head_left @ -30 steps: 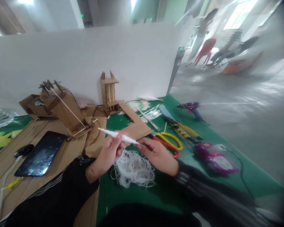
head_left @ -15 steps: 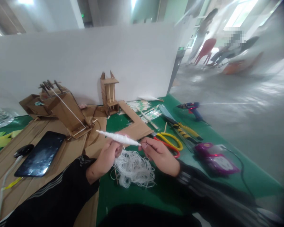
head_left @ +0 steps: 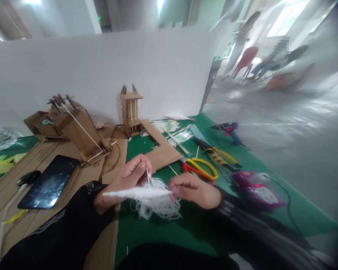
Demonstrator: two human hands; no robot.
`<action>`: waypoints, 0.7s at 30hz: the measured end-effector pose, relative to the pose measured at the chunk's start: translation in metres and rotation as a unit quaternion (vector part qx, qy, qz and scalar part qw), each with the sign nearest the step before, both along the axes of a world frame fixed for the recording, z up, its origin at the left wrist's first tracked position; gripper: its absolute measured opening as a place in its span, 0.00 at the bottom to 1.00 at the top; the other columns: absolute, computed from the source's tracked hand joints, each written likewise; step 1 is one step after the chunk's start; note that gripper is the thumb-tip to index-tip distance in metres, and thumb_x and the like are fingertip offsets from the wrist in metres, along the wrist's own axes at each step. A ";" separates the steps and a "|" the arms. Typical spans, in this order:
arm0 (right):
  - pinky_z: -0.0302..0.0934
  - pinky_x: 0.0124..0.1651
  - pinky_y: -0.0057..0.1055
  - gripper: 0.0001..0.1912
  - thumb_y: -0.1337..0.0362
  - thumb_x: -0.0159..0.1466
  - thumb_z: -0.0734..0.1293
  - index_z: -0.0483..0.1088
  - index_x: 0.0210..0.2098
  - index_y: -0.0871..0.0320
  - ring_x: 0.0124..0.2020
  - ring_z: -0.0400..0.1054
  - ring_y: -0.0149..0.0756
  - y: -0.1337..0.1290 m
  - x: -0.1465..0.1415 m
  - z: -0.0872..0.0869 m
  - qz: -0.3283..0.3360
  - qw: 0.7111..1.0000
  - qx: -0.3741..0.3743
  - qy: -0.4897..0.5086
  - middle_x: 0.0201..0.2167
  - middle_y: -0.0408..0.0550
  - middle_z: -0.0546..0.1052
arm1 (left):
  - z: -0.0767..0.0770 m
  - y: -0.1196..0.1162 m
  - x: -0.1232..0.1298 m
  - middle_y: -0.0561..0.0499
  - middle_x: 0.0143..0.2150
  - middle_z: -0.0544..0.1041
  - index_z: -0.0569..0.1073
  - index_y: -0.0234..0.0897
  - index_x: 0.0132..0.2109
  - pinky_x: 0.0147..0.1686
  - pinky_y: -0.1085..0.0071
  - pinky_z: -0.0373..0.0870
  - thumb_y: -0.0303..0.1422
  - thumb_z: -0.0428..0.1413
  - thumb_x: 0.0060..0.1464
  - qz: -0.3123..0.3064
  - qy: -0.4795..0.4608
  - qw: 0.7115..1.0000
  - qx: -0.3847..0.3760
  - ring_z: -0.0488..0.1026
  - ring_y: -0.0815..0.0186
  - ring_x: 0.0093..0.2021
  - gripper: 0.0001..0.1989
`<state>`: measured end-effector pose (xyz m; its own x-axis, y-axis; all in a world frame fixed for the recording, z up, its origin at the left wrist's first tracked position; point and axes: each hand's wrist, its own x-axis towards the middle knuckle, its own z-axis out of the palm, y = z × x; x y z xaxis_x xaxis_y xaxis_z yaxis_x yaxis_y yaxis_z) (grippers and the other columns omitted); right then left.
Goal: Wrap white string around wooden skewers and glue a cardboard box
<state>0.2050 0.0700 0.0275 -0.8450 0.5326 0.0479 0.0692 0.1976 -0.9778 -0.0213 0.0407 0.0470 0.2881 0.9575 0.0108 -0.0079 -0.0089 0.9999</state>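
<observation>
The left hand (head_left: 131, 173) is pinching a white strand of string (head_left: 148, 177) between thumb and fingers, and the strand is running down to the thick middle of a string-wound stick (head_left: 139, 193). The right hand (head_left: 195, 190) is pinching that stick by its right tip, thumb against the fingers. The stick is lying nearly level above the green table (head_left: 154, 240), tapering toward both ends; its bare left tip is showing in front of the left wrist. Below and behind it, a loose heap of white string (head_left: 160, 210) is resting on the table.

Beyond the hands, an L-shaped cardboard piece (head_left: 166, 153) is lying flat, with bundled thin sticks (head_left: 163, 125) spreading behind it. A small cardboard tower (head_left: 132, 108) is standing upright near the white panel (head_left: 101, 71). To the left, a tilted cardboard structure (head_left: 80, 129) is sitting behind a dark-screened phone (head_left: 49, 182). To the right, a hand tool with yellow and red handles (head_left: 211, 164) is lying just beyond the right hand, with black-and-yellow pliers (head_left: 218, 155) near it. A purple device (head_left: 257, 189) is glowing with a red light, and a glue gun (head_left: 230, 130) is resting farther back.
</observation>
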 end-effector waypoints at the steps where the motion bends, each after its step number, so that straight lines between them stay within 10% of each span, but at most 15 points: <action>1: 0.52 0.30 0.26 0.21 0.52 0.67 0.59 0.69 0.28 0.63 0.25 0.58 0.28 0.001 0.001 0.001 0.000 1.000 0.000 0.001 0.24 0.44 0.68 | 0.001 0.000 0.000 0.54 0.27 0.71 0.66 0.37 0.34 0.22 0.77 0.58 0.43 0.48 0.62 -0.025 -0.016 0.999 -0.014 0.62 0.73 0.22 0.14; 13: 0.57 0.30 0.25 0.16 0.60 0.69 0.56 0.67 0.30 0.61 0.26 0.61 0.28 0.007 -0.001 -0.007 -0.042 0.987 0.149 -0.030 0.25 0.43 0.70 | 0.004 -0.010 0.007 0.48 0.35 0.79 0.58 0.43 0.39 0.16 0.72 0.69 0.47 0.42 0.63 -0.132 -0.065 0.975 -0.168 0.78 0.61 0.23 0.13; 21: 0.59 0.52 0.42 0.09 0.65 0.66 0.61 0.68 0.44 0.58 0.47 0.65 0.42 -0.007 -0.015 -0.007 -0.146 0.952 0.264 0.046 0.43 0.55 0.73 | -0.004 -0.021 0.017 0.52 0.26 0.75 0.63 0.42 0.39 0.24 0.73 0.63 0.44 0.40 0.65 -0.014 0.148 0.989 0.018 0.69 0.67 0.23 0.14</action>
<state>0.1904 0.0625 0.0207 -0.6436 0.6259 0.4404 0.1157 0.6484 -0.7524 -0.0043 0.0198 0.0433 0.3105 0.9495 -0.0450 0.2842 -0.0476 0.9576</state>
